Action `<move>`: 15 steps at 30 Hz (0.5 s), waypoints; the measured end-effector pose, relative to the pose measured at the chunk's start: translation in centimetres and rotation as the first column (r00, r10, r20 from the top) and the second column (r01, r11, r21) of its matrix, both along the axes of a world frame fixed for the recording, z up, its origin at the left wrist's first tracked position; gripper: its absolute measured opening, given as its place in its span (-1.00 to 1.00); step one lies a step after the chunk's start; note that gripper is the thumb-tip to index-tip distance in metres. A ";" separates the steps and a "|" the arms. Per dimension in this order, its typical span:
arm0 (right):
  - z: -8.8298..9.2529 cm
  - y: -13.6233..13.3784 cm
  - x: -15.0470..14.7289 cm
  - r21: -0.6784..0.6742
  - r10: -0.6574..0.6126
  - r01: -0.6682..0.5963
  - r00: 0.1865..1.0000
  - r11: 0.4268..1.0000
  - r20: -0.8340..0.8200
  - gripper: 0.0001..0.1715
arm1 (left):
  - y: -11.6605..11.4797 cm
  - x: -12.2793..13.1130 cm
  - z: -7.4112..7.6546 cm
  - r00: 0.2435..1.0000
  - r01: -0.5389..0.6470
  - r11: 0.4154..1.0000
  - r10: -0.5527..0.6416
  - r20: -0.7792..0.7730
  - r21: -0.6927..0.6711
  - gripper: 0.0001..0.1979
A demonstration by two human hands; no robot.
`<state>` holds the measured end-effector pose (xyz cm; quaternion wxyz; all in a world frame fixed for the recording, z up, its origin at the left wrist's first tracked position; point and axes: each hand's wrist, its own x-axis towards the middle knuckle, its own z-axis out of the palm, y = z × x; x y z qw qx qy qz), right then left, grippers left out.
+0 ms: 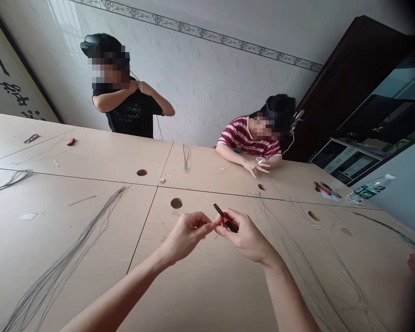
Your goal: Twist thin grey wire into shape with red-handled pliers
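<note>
Both hands are hovering just above the worktop (210,295), meeting at frame centre. Right hand (247,240) is gripping a small red-and-black hand tool (224,217), fingers wrapped tight round its handles, dark tip pointing toward 11 o'clock. Left hand (185,236) is pinching narrow, thumb and forefinger closing right at the tool's near end; whatever is sitting between them is too thin to make out. A round hole (176,203) is showing at 11 o'clock from the hands. A long wire bundle (72,251) is lying at 8 o'clock, and looser wire strands (297,249) are trailing at 4 o'clock. At 12 o'clock a person in a striped shirt (244,137) is leaning on the far edge; a person in a dark shirt (131,115) is standing at 11. A water bottle (366,190) is lying at 2 o'clock.
</note>
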<state>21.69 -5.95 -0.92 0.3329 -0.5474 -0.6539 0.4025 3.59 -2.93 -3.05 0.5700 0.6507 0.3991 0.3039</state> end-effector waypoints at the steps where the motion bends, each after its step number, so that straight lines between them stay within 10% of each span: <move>1: -0.3 0.4 0.0 -0.007 -0.003 0.003 1.000 1.000 -0.007 -0.83 | 0.3 0.0 -0.1 1.000 -0.009 0.999 0.009 -0.003 -0.041 -0.69; 9: -4.1 2.3 -2.1 -0.038 -0.230 0.229 0.933 0.973 -0.275 -0.75 | 2.7 -0.9 -1.6 0.972 -0.229 0.955 0.233 0.002 -0.188 -0.70; 15: -7.4 2.4 -5.0 -0.295 -0.402 0.284 0.753 0.912 -0.520 -0.70 | 2.8 -0.2 -4.1 0.958 -0.281 0.960 0.281 -0.054 0.013 -0.73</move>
